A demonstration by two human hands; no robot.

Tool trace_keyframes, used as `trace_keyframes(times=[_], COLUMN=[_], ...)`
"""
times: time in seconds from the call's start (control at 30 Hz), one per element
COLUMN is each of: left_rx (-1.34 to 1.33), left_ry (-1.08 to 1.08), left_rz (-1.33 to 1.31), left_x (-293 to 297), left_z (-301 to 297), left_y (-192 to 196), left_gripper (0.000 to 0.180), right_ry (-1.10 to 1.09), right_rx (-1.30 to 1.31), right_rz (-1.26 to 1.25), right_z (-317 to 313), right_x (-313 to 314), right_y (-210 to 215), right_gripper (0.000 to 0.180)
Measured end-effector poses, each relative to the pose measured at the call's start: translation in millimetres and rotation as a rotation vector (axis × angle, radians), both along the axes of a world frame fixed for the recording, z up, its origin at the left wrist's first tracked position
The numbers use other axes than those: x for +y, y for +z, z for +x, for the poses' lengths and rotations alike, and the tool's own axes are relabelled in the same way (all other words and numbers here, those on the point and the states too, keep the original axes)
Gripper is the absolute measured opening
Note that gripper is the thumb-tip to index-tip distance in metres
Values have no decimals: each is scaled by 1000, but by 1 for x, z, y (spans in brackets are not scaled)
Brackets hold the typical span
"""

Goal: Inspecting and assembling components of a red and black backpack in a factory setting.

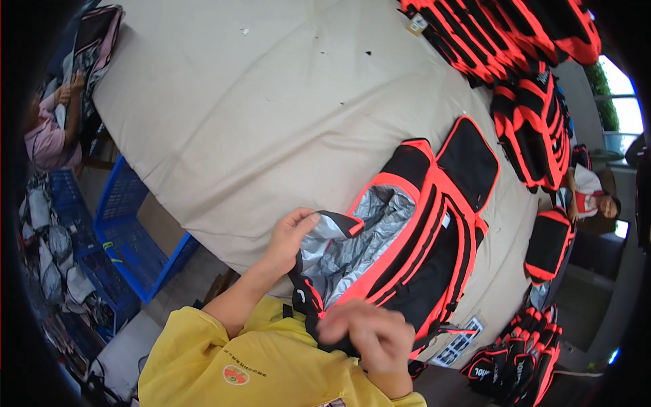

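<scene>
A black bag with bright red-orange trim (420,261) lies on the cloth-covered table in front of me. Its side is open and shows a crinkled silver lining (380,224). My left hand (290,236) pinches the edge of the bag's opened flap, whose silver inner face is turned up. Over the near end of the bag is my right hand (369,332), its fingers curled and smeared by motion; whether they grip anything I cannot make out. A black panel with red edging (470,163) spreads out from the bag's far end.
Similar black and red bags (498,34) are piled at the far right, with more (519,359) at the lower right. Blue plastic crates (135,230) stand left of the table (271,102). One person (54,129) handles fabric at the far left; another (590,197) is at the right.
</scene>
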State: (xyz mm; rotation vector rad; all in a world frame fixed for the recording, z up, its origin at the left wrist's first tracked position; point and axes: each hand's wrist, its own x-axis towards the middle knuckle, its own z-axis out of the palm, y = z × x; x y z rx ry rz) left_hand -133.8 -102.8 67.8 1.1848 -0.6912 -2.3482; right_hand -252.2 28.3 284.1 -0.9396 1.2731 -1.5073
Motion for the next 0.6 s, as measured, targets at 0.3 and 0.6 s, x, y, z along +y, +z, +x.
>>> trace_keyframes(times=[0.3, 0.6], left_rx=[-58, -203], left_ry=[160, 372], left_rz=[-73, -222], left_x=[-7, -64], left_z=[7, 45], left_y=[-2, -14], left_gripper=[17, 16], right_ry=[423, 895], right_rx=[-621, -677], right_rz=[-621, -810], right_z=[-22, -19], right_x=[-60, -56], right_y=[44, 43], right_gripper=[26, 48])
